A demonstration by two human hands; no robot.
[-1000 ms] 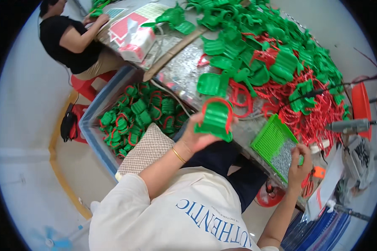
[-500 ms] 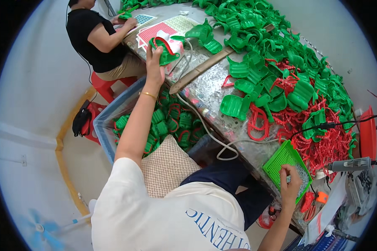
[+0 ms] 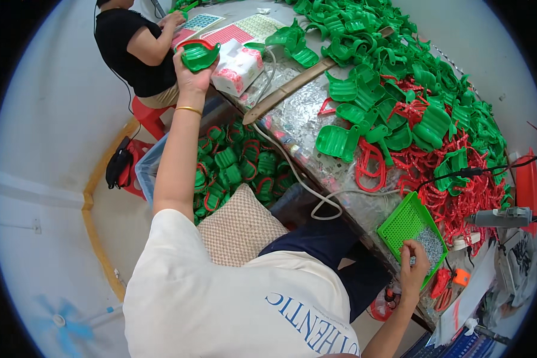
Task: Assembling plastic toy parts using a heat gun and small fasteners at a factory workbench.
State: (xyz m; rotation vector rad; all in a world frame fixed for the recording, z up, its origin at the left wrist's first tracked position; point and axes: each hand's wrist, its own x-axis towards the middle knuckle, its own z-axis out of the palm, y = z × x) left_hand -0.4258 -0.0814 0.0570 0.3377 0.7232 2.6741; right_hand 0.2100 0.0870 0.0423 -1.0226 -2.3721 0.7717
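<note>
Up at the far left, my left hand (image 3: 192, 77) grips a curved green plastic scoop-shaped piece (image 3: 200, 58) with a red strip along its top. My left arm is stretched out beside the table edge. On the right, my right hand (image 3: 416, 267) is over a green perforated tray (image 3: 404, 222), its fingers curled together by a heap of small grey metal pieces, seemingly screws (image 3: 429, 241). Whatever those fingertips hold is too small to make out. Beneath my left arm, a blue bin (image 3: 146, 173) holds several green pieces fitted with red strips (image 3: 227, 158).
Loose green scoop-shaped parts (image 3: 370, 89) and red plastic loops (image 3: 459, 203) cover the table's right side. A wooden strip (image 3: 289, 92), a tissue box (image 3: 238, 68), a white cable (image 3: 292, 173) and a grey power tool (image 3: 501, 218) lie around. Another person (image 3: 134, 45) sits far left.
My left hand has moved left with the green piece, away from the tissue box, which now shows fully. My right hand stays at the tray. The other person's hands have shifted.
</note>
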